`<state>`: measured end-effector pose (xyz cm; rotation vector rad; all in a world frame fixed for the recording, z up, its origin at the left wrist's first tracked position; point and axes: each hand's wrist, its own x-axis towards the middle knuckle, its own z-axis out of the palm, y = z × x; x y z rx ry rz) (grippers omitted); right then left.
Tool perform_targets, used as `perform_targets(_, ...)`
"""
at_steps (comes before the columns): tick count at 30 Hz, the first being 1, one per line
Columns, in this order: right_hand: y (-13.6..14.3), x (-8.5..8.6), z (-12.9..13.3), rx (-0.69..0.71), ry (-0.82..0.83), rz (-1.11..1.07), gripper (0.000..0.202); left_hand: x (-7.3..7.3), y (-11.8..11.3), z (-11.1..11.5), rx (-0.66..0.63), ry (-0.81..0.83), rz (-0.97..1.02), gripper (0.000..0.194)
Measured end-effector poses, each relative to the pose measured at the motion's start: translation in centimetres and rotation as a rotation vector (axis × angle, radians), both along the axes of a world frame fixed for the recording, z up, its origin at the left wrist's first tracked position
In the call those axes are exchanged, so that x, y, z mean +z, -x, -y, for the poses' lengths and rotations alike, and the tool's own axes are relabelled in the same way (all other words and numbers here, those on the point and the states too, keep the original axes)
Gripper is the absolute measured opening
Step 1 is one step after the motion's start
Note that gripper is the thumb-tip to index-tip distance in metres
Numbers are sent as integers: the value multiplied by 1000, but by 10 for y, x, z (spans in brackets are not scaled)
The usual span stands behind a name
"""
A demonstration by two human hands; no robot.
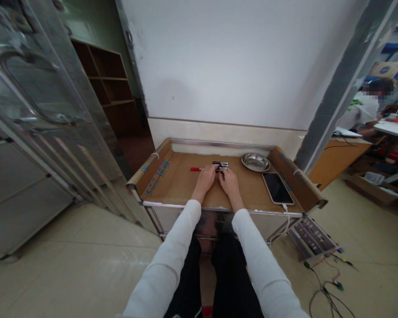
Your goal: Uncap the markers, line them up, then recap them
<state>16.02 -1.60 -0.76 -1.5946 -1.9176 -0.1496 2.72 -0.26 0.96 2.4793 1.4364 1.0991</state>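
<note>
Side by side over the middle of a cardboard-lined cart top point(179, 190), my left hand point(206, 179) and my right hand point(229, 180) meet at their fingertips. Their fingers are curled in around something small and dark, mostly hidden by the fingers. Just beyond the fingertips lie several short black cylinders with silvery ends point(220, 163), which look like batteries. A slim tool with a red handle point(195, 169), perhaps a screwdriver, rests left of my left hand, its tip running toward that hand.
A round metal bowl point(255, 162) stands at the back right of the cart, with a phone point(277, 188) on a white cable point(288, 216) before it. An electrical box point(313, 238) and loose wires point(328, 291) lie on the floor. Another person point(368, 106) sits at far right.
</note>
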Motion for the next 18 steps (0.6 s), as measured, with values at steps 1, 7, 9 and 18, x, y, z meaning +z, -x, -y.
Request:
perform_targets(1, 0, 1, 1, -32, -11, -1, 25, 0, 0, 0, 3, -8, -19, 36)
perform_targets(7, 3, 9, 8, -215, -23, -14, 25, -2, 0, 0, -46, 33, -121, 42)
perform_targets(9, 3, 10, 10, -260, -17, -21, 26, -2, 0, 1, -43, 35, -144, 38)
perform_targets(18, 1, 0, 9, -420, -66, -18, 25, -2, 0, 1, -3, 47, -173, 17)
